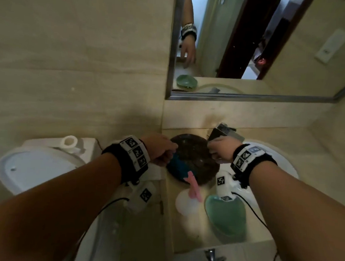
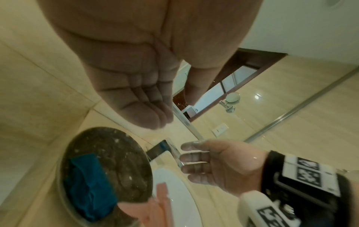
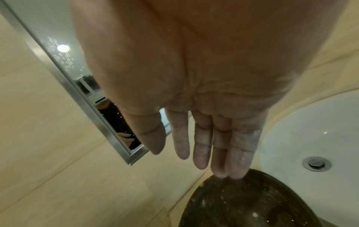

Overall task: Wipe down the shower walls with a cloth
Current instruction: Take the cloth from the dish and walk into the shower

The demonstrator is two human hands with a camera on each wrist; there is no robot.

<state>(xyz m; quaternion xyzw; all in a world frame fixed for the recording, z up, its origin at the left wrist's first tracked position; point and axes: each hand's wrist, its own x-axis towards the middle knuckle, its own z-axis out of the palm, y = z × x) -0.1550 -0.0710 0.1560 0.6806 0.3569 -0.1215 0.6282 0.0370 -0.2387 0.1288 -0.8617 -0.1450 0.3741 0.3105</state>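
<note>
Two bare hands hover over a bathroom counter [image 1: 272,140], where the cloth for the shower walls has yet to be picked up. A mirror [image 1: 293,57] fills the far wall, a white toilet [image 1: 34,168] stands at the left, and the white sink [image 3: 310,130] curves away at the right. On the counter's far left sits a dark speckled bowl [image 1: 198,154], with the blue cloth [image 2: 87,184] lying crumpled inside against its near-left wall. A green soap dish [image 1: 225,218] and a pink-handled item [image 1: 194,187], too blurred to identify, lie nearer.

Over the bowl's left rim, the left hand [image 1: 160,149] is relaxed, fingers loosely cupped and empty; from the wrist view it is above the cloth, not touching it. By the tap [image 1: 222,132] at the bowl's right rim, the right hand [image 1: 221,151] is spread with straight, wet-looking fingers [image 3: 202,145] and grips nothing.

By all appearances this is the fetching step, before any wiping. The next move likely calls for the left hand to dip into the bowl and close on the cloth, lifting it clear without tipping the bowl, perhaps wringing it if it is soaked.
</note>
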